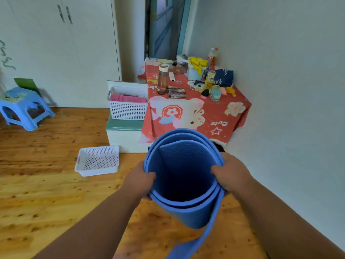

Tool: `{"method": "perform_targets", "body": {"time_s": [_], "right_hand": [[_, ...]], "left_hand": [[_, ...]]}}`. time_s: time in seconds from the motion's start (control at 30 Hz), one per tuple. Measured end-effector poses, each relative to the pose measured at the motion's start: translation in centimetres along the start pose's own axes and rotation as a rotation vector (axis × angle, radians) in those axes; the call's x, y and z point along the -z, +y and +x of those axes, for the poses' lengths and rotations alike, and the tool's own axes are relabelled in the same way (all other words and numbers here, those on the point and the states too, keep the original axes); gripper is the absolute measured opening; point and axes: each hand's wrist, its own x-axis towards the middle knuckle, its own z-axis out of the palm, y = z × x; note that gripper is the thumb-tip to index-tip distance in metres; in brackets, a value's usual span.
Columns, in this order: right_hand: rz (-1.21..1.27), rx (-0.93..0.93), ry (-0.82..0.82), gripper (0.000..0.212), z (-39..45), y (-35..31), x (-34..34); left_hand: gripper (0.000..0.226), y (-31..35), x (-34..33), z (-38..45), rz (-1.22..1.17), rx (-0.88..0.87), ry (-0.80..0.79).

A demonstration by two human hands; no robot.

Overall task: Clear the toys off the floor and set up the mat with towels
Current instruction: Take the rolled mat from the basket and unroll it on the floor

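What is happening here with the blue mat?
A person holds a loosely rolled blue mat upright above the wooden floor, the left hand and right hand each gripping its top rim. One end already hangs loose below. A white basket lies on the floor; another basket with pink towels stands beside the table.

Warm orange wooden plank floor (46, 184), plain white walls (280, 71), tall white wardrobe (74, 43), small blue plastic stool (22, 107) by it.
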Motion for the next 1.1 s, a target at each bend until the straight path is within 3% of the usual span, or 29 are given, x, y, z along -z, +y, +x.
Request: {"method": "perform_targets", "body": {"time_s": [0.2,0.43,0.6,0.67,0.8,0.9,0.97,1.03,1.1], "right_hand": [[-0.201,0.043,-0.026,0.021,0.6,10.1,4.9],[-0.302,0.011,-0.061,0.046,2.2,16.4,2.1],[-0.345,-0.065,-0.044,0.058,3.1,17.3,-4.7],[-0.367,-0.040,-0.036,0.057,4.0,15.9,-8.1],[-0.374,-0.056,-0.158,0.066,4.8,13.8,-15.0],[-0.354,-0.101,-0.250,0.085,4.6,13.5,-20.2],[-0.289,-0.115,-0.327,0.093,4.6,14.0,-23.2],[-0.114,-0.087,-0.438,0.081,4.9,14.8,-26.5],[-0.025,0.056,-0.515,0.057,5.0,16.4,-29.3]], "left_hand": [[0.034,-4.2,-13.5,-1.8,-0.081,0.062,-0.010],[0.029,-10.2,-20.2,0.4,0.000,0.182,0.039],[0.061,-14.3,-20.9,2.5,0.251,0.298,0.105],[0.077,-14.9,-20.5,2.1,0.301,0.225,0.210],[0.044,-14.4,-20.8,-1.9,0.030,-0.111,0.237],[0.055,-17.1,-20.2,-1.8,-0.030,-0.064,0.359],[0.064,-19.6,-19.1,-0.2,0.065,-0.022,0.483],[0.071,-23.1,-17.4,2.0,0.235,0.098,0.601],[0.071,-27.0,-15.9,4.5,0.388,0.213,0.604]]}}
